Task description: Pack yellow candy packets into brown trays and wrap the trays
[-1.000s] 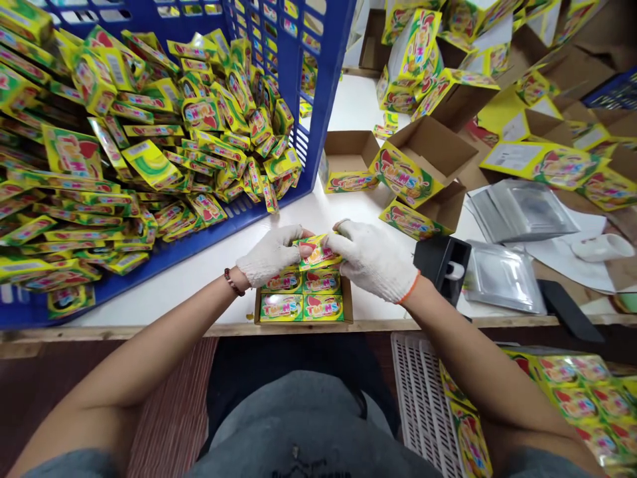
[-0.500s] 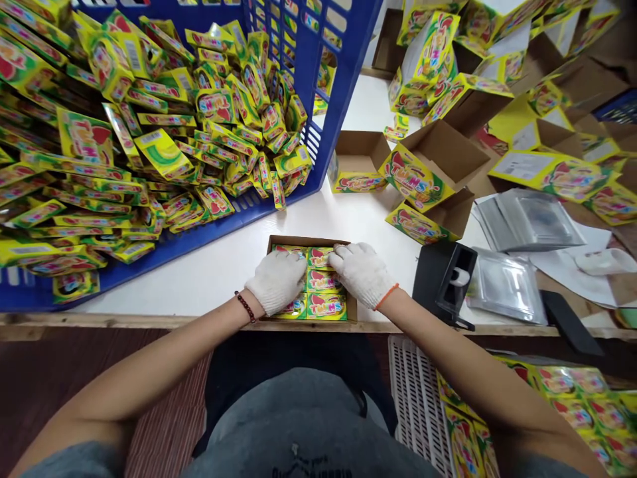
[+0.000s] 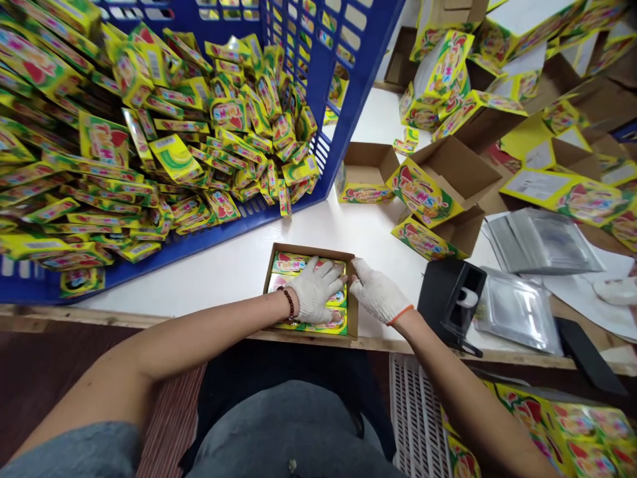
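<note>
My left hand [image 3: 317,289], in a white knit glove, lies flat with spread fingers on small yellow-green TWINS packs [image 3: 326,321]. These packs sit in rows inside an open cardboard box [image 3: 353,317] near the table's front edge. At the box's right wall is my gloved right hand [image 3: 381,293], its fingers closed on the upper edge of that wall. Part of the packs is hidden under my left hand.
A blue plastic basket [image 3: 342,133] heaped with loose packs stands at the left. Cardboard boxes [image 3: 368,192] pile up at the back right. A black tape dispenser [image 3: 438,299] and clear plastic sleeves [image 3: 520,312] lie to the right; a white crate [image 3: 415,411] is below.
My left hand has moved right across the packs and flattened out on them. My right hand has gone from the packs to the box's right wall. The view has shifted slightly.
</note>
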`<state>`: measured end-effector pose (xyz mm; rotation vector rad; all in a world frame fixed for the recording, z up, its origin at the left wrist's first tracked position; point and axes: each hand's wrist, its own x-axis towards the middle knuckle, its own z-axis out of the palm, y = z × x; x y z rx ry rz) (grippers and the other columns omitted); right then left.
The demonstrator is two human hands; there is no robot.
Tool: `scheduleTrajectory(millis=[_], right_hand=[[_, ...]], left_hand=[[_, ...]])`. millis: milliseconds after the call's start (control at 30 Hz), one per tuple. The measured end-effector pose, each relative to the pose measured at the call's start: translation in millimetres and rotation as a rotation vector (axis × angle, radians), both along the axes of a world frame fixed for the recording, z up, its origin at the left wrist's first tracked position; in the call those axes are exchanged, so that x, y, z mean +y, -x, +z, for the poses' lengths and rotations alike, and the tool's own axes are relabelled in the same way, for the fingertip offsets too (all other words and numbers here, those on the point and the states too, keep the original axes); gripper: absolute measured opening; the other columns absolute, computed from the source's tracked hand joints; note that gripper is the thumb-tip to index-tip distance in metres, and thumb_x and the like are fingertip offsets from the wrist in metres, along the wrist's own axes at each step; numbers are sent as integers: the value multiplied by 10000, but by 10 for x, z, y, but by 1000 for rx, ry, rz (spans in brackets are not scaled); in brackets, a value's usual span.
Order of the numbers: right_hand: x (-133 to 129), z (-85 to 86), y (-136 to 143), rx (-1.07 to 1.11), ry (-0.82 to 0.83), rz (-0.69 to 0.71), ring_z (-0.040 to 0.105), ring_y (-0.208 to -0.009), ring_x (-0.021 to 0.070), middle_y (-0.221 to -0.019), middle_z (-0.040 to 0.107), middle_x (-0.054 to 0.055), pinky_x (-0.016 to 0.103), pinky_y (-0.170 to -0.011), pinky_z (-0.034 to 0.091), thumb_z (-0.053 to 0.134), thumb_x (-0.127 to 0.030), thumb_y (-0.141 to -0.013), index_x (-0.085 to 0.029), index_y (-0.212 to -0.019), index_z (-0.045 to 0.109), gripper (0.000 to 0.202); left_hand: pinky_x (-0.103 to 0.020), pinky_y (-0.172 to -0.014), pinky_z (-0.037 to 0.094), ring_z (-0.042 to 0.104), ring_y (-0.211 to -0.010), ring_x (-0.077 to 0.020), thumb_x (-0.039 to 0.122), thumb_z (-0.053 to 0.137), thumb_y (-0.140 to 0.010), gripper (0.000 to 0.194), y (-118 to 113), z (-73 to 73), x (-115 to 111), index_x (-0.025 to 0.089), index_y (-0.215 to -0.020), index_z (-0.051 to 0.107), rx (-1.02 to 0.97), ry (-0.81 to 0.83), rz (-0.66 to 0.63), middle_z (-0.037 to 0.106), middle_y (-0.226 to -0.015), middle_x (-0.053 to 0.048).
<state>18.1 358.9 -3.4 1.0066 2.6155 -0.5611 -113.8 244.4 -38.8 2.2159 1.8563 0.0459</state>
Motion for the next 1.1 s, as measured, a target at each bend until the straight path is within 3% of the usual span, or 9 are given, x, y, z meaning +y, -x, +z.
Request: scheduleTrajectory(millis=[100,233,367,467,533,700,900,1000,1100], right_hand=[[74,102,22,-72,10,54,686,-892,249,-1007,742,134,288,-685,409,393,-213,-917,-156,-1283,551,403],[333,331,184,-130,6,184,672,-856,241,-979,740,131,294,-682,397,413,-297,-945,-181,-1089,650,301],[539,296,703,181,38,157,661,-918,218,-999,734,100,280,-760,448,439,-305,-947,-192,-1070,657,275],[556,48,1308,356,160,202,642,-1034,204,-1122,713,89,278,-901,472,483,-191,-892,-175,-1099,661,273],[539,-129,1716,436,158,222,631,-1056,217,-1165,691,95,313,-947,479,489,-118,-842,-167,-1191,634,381],[578,-409,2313,561,183,284,533,-1245,280,-1394,531,164,399,-1082,422,640,-123,-711,-140,-1426,452,739],[553,-456,2250,564,211,210,519,-1241,296,-1372,479,171,411,-1096,414,784,-221,-617,-142,-1395,476,840],[446,-372,2136,540,168,247,568,-1109,263,-1244,542,126,373,-996,481,843,-274,-580,-152,-1256,565,741],[384,-211,1975,484,85,360,584,-970,238,-1057,604,73,360,-892,500,797,-280,-668,-175,-1057,640,431]], left_hand=[[-528,-1107,288,408,-1363,-392,668,630,-736,821,50,69,47,161,-1375,545,-86,59,-11,451,-1519,-195],[-328,-855,466,624,-943,-209,396,519,-882,260,436,333,177,198,-901,686,-386,-67,144,693,-1018,-60],[-349,-894,463,592,-938,-210,265,583,-825,107,1125,415,293,183,-880,626,-437,-547,814,634,-942,-59],[-371,-881,478,584,-934,-226,322,711,-746,321,1540,254,415,170,-1001,589,-531,-626,1291,602,-975,-69],[-392,-889,481,584,-966,-254,368,769,-700,454,1681,121,517,161,-1052,570,-581,-637,1450,589,-1025,-95],[-426,-987,449,561,-1091,-302,241,759,-667,368,1734,-43,662,181,-986,585,-622,-741,1521,573,-1152,-147],[-364,-953,472,619,-950,-229,230,720,-636,285,1677,-134,435,196,-904,629,-999,-689,1405,661,-906,-34],[-331,-797,529,641,-805,-197,282,711,-652,295,1558,-213,312,172,-915,637,-1189,-646,1388,673,-795,-19],[-316,-685,551,657,-723,-188,274,730,-621,349,1426,-239,221,153,-931,625,-1410,-589,1378,688,-763,-25]])
